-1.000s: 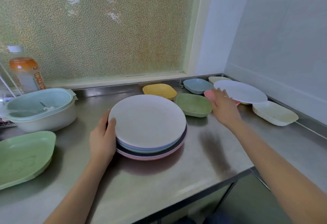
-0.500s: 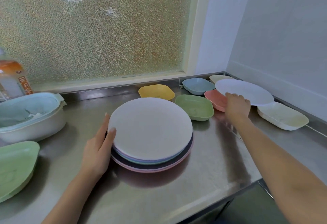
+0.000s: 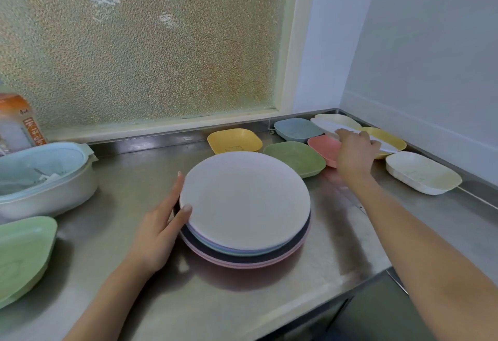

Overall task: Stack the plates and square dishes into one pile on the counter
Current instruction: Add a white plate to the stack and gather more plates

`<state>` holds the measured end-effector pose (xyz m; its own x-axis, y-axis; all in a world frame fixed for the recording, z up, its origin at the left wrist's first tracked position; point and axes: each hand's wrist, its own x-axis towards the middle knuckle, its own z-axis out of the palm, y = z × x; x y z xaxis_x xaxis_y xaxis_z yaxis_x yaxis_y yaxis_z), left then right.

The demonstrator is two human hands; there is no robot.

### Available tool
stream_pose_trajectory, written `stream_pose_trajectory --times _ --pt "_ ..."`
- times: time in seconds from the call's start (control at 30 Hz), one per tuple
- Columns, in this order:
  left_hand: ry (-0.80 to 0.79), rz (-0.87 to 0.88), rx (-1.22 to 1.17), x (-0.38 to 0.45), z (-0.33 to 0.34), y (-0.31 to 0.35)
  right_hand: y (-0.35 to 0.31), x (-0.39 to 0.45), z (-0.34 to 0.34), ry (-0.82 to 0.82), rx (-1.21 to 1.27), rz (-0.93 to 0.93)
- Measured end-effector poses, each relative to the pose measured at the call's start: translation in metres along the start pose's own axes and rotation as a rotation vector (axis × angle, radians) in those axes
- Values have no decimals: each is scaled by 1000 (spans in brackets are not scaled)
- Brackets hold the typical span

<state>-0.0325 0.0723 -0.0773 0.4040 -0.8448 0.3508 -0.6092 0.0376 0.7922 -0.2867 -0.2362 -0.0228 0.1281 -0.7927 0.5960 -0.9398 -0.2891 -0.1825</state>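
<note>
Firstly, at the left edge of the frame lies a light green dish [image 3: 23, 254], and above it stands a pale blue tub [image 3: 43, 179] with an orange-labelled bottle [image 3: 18, 122] behind it, all on the steel counter [image 3: 129, 179]. Lower centre, the left hand [image 3: 159, 233] rests against the left rim of the pile of round plates [image 3: 245, 208]; its fingers are straight and together, touching the edge, the thumb lying on the top plate. Behind the pile, in the middle right, there are square dishes: a yellow dish [image 3: 234, 140], a green dish [image 3: 295, 157], a blue dish [image 3: 297, 129] and a pink dish [image 3: 323, 148]. Further right, the right hand [image 3: 355, 152] pinches the near edge of a white plate [image 3: 334, 126], which is tilted above the dishes in the corner; the fingers are curled on its rim. Under this plate sit a cream dish [image 3: 336, 120] and another yellow dish [image 3: 390, 140]. Near the right edge stands an off-white dish [image 3: 423, 176].
</note>
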Motion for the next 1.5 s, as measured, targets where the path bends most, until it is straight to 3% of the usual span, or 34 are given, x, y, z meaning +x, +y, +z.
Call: stream_pose_trajectory --times 0.17,0.33,0.47,0.73,0.8,0.9,0.97,1.13,1.23,1.33,1.43,1.5 --pt "3 -20 -24 -1 -1 4 -45 -35 -37 108 157 -127" --pt "15 -6 -84 0 -1 0 -83 -104 -85 214 448 -386" --pt "42 -6 -150 1 -2 -5 -97 -157 -108 212 593 -518" --pt "57 -14 -218 4 1 -9 -88 -209 -113 122 496 -620" --pt "58 -21 -190 4 1 -8 -84 -211 -114 1 394 -699" --pt "60 -24 -155 4 1 -8 -85 -207 -117 -543 484 -527" --pt "64 -21 -147 4 1 -7 -89 -203 -112 -641 648 -384" --pt "65 -6 -158 3 1 -3 -90 -202 -111 -704 870 -250" --pt "69 -21 -151 2 2 -1 -83 -202 -110 -630 674 -489" --pt "71 -34 -154 1 2 1 -77 -200 -109 -502 705 -607" --pt "74 -28 -162 0 1 3 -62 -184 -98 -351 912 -288" --pt "73 -17 -161 0 2 5 -53 -172 -90 -410 991 27"
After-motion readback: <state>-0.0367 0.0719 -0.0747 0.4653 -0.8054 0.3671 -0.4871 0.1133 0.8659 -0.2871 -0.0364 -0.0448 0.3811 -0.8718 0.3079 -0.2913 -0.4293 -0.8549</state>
